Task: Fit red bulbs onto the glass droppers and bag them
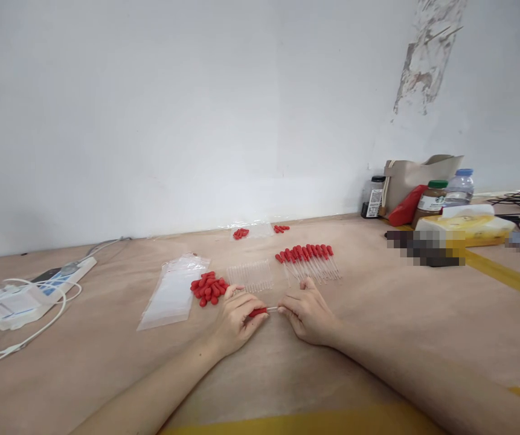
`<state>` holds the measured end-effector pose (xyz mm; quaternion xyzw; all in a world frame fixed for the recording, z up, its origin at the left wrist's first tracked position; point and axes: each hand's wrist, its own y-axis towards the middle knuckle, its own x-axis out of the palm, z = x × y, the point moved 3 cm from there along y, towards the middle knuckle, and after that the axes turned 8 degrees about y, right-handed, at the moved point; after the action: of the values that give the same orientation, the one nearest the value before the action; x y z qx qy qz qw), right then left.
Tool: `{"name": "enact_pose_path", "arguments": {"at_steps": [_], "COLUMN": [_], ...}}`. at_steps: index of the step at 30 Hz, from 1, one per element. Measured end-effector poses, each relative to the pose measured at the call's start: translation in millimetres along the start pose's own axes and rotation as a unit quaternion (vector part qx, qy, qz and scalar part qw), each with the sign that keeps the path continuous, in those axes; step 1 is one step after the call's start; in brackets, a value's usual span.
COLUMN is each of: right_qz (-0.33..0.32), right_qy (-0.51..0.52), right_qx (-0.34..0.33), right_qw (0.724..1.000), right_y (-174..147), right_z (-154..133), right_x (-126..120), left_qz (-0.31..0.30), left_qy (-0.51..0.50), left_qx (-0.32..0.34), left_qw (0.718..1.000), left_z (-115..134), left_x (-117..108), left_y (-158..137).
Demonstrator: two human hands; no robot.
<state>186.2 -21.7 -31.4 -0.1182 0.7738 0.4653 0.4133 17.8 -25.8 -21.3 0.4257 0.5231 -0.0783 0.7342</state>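
My left hand (238,314) is closed around a red rubber dropper bulb (258,312). My right hand (307,313) pinches a clear glass dropper tube (272,309), whose near end meets the mouth of the bulb; how deep it sits inside I cannot tell. Left of my left hand lies a pile of loose red bulbs (208,288). Just beyond my hands, a row of bare glass tubes (250,275) lies on the table. Behind my right hand is a row of droppers with red bulbs on their tubes (307,261).
Clear plastic bags (171,296) lie left of the bulb pile. More bulbs (240,233) rest on plastic by the wall. A power strip (44,296) with white cables is at far left. Bottles, a tissue pack (465,226) and a beige bag (416,181) stand at right.
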Motion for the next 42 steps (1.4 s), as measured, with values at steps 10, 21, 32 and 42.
{"name": "enact_pose_path", "arguments": {"at_steps": [10, 21, 32, 42], "right_qz": [-0.03, 0.006, 0.023, 0.018], "right_qy": [-0.052, -0.049, -0.14, -0.126], "right_qx": [-0.008, 0.301, 0.435, 0.4], "right_qw": [0.998, 0.952, 0.889, 0.907], "right_y": [7, 13, 43, 37], "right_z": [-1, 45, 92, 84], "right_x": [-6, -36, -11, -7], "left_qz": [0.017, 0.021, -0.026, -0.031], "left_qy": [0.01, -0.017, -0.037, -0.033], "left_qx": [-0.031, -0.101, -0.079, -0.071], "left_qw": [0.999, 0.995, 0.996, 0.996], "left_z": [-4, -10, -6, -7], "left_x": [4, 4, 5, 6], "left_y": [4, -2, -2, -1]}}
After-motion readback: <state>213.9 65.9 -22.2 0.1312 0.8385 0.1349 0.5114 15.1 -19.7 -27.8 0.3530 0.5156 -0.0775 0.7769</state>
